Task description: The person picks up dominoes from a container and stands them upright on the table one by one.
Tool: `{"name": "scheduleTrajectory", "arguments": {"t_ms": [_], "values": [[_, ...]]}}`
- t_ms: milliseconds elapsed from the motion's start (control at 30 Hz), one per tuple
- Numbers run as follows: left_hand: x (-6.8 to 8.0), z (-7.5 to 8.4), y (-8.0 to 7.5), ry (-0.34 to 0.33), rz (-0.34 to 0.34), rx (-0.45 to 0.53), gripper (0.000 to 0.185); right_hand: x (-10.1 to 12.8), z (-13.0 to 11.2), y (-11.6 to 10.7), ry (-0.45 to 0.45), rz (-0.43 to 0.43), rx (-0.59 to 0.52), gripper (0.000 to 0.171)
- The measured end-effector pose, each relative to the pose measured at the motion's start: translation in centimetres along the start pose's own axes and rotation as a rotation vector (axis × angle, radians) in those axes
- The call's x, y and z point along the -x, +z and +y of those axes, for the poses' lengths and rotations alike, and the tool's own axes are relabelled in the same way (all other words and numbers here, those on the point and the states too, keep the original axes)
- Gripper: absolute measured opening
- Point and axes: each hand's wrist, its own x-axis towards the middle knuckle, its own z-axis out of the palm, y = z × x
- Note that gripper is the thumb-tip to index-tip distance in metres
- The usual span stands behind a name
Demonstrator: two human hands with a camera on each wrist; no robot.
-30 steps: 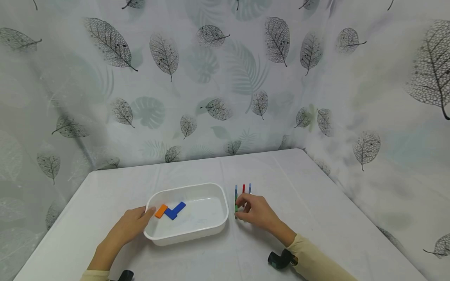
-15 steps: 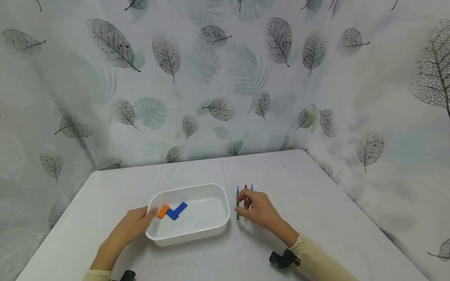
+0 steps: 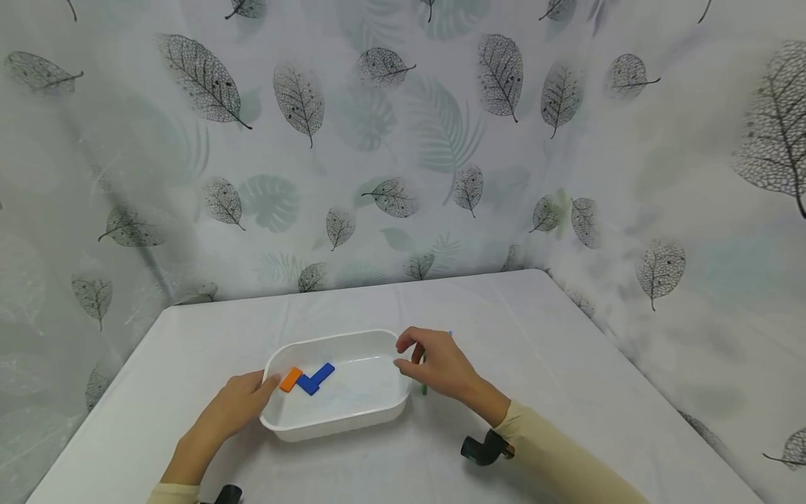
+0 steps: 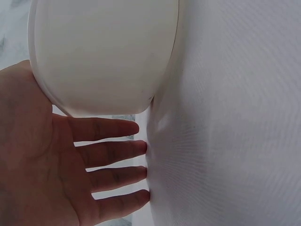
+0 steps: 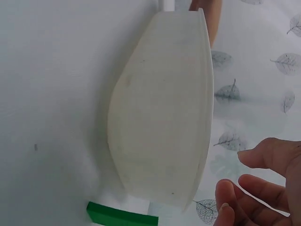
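A white plastic tray (image 3: 352, 420) stands on the table. In it lie one orange block (image 3: 291, 379) and two flat blue blocks, one (image 3: 307, 384) touching the other (image 3: 324, 373). My left hand (image 3: 236, 406) holds the tray's left end, thumb over the rim. In the left wrist view its other fingers (image 4: 113, 153) stretch out beside the tray wall, tips at the table. My right hand (image 3: 437, 360) hovers at the tray's right rim, thumb and fingers apart and loosely bent, nothing seen between them. Behind it, mostly hidden, are a green block (image 5: 123, 216) and a blue piece (image 3: 450, 333).
The white-covered table (image 3: 504, 315) runs back to a leaf-print curtain (image 3: 403, 140) behind and at both sides. A black wrist camera (image 3: 485, 448) sits at the right sleeve, and another (image 3: 228, 494) shows by the left one.
My right hand has left the row of coloured blocks and moved left and slightly up to the tray's right rim. The left hand, tray and blocks inside look unchanged.
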Motion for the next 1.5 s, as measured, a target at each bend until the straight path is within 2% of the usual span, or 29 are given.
{"name": "scheduleTrajectory", "arguments": {"t_ms": [133,400,733,1000,1500], "values": [[0.0,0.0,0.0,-0.006,0.003,-0.001,0.056,-1.3,-0.8,0.7,-0.038,-0.022,-0.009,0.02],[0.1,0.1,0.0,-0.014,0.006,-0.006,0.053,-3.1,-2.0,2.1,-0.042,-0.079,-0.016,0.019],[-0.1,0.3,0.0,-0.006,0.009,-0.018,0.054,-4.2,-2.5,3.3,0.004,-0.165,-0.022,0.017],[-0.1,0.2,0.0,-0.018,-0.001,0.002,0.052,-5.4,-3.0,5.2,0.029,-0.231,-0.006,0.016],[-0.1,0.0,0.1,-0.021,0.008,0.003,0.054,-7.0,-5.0,7.2,0.052,-0.309,0.079,0.016]]}}
